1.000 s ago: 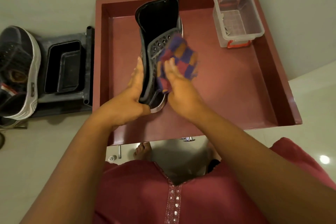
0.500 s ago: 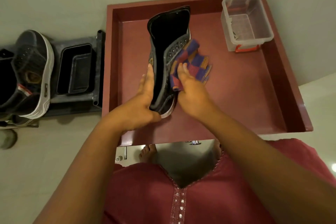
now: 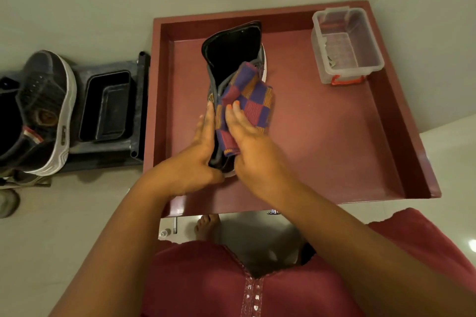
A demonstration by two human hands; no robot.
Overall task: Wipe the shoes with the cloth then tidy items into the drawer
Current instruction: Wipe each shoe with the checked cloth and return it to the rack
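While left hand (image 3: 198, 159) grips shoe (image 3: 231, 59) — cloth (image 3: 247, 100) under right fingers (image 3: 235, 113).

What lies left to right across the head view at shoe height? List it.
Second shoe → black tray → left hand on the held shoe → checked cloth under the right hand → clear plastic box.

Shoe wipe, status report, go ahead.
Left hand holds shoe over drawer. Right hand presses checkered cloth on it. Nothing blocking.
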